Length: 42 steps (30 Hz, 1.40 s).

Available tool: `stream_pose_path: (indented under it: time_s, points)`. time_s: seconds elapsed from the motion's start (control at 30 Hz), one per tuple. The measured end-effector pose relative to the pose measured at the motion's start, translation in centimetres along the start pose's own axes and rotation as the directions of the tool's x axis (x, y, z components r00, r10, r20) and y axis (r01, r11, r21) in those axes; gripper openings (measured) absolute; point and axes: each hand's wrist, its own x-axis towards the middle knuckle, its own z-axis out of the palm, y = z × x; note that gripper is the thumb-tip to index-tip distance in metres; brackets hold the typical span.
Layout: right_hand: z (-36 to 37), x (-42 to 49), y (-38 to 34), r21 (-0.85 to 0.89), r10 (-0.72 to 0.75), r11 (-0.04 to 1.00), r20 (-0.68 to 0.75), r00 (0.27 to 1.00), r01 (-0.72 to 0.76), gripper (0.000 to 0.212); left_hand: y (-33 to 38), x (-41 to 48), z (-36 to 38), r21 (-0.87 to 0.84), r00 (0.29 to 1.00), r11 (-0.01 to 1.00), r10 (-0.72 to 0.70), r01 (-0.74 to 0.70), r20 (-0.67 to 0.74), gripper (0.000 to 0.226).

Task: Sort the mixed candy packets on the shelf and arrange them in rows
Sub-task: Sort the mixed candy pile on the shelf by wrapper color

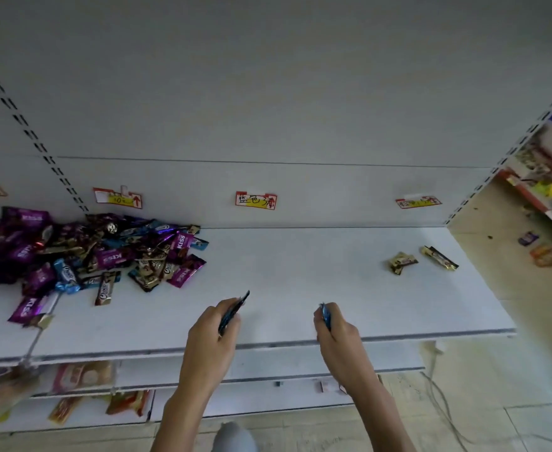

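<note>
- Head view, lower middle of the frame: the left hand (214,324) has its fingers closed around a blue packet (233,310) whose end sticks out towards the upper right; the right hand (335,326) pinches another blue wrapper (326,316) edge-on, fingers narrow around it
- Both hands hover over the bare middle of the white shelf (300,272), just below the label tag (256,200) on the back panel
- The mixed pile of candy packets (85,252) sits at the left of the frame, purple, blue and brown-gold wrappers overlapping in all directions
- Two gold packets (421,259) lie side by side at the right of the frame, well apart from the pile, seemingly the start of a sorted group
- The packets look light, thin and glossy, so I judge them slippery and crinkly; taking one by its flat middle between thumb and fingers should hold better than a sealed end
- Pulling from the pile could drag neighbours along, and the purple packet (26,309) nearest the front edge looks liable to slide off
- Nothing stands between the hands and the open shelf; the lower shelves (268,363) with other goods lie beneath
</note>
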Motion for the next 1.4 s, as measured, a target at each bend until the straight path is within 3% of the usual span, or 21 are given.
stream_pose_path:
  time_s: [0.23, 0.4, 0.57, 0.67, 0.77, 0.9, 1.03, 1.2, 1.4]
  points:
    - [0.4, 7.6, -1.8, -0.077, -0.074, 0.994, 0.011, 0.997, 0.075, 0.007, -0.8, 6.9, 1.6, 0.127, 0.999, 0.992, -0.028, 0.023, 0.041, 0.028]
    - [0.6, 12.9, -1.8, -0.132, 0.011, 0.991, -0.008, 1.0, -0.012, 0.019, -1.3, 11.6, 3.3, 0.195, 0.995, 0.98, -0.05, 0.032, 0.09, 0.024]
    - [1.8, 16.2, -1.3, -0.228, 0.07, 0.972, 0.072, 0.995, -0.052, 0.034, -2.4, 14.1, 4.7, 0.244, 0.984, 0.964, -0.136, 0.105, 0.113, 0.028]
    - [2.9, 17.1, -0.7, -0.169, 0.081, 0.984, 0.113, 0.99, -0.061, 0.041, -3.0, 14.8, 5.3, 0.231, 0.977, 0.963, -0.171, 0.138, 0.13, 0.037]
    - [3.3, 17.6, -0.4, -0.141, -0.001, 0.99, 0.105, 0.994, 0.016, 0.05, -3.0, 15.2, 5.7, 0.186, 0.979, 0.973, -0.161, 0.136, 0.126, 0.05]
    - [3.2, 18.3, 0.1, -0.318, -0.139, 0.933, 0.109, 0.984, 0.167, 0.046, -3.0, 15.6, 5.8, 0.206, 0.982, 0.976, -0.097, 0.063, 0.159, 0.044]
    - [3.3, 18.4, 0.7, -0.433, -0.164, 0.88, 0.111, 0.98, 0.196, 0.044, -3.6, 15.3, 5.6, 0.303, 0.993, 0.952, -0.001, -0.035, 0.118, 0.046]
    - [2.3, 16.9, -0.3, -0.261, -0.219, 0.94, 0.038, 0.975, 0.221, 0.043, -2.9, 13.7, 4.6, 0.343, 0.998, 0.938, 0.032, -0.047, 0.05, 0.049]
    - [0.6, 11.6, -2.4, 0.073, -0.333, 0.939, -0.042, 0.942, 0.335, 0.034, 1.1, 6.2, 0.5, 0.102, 0.982, 0.994, -0.016, 0.035, -0.188, 0.031]
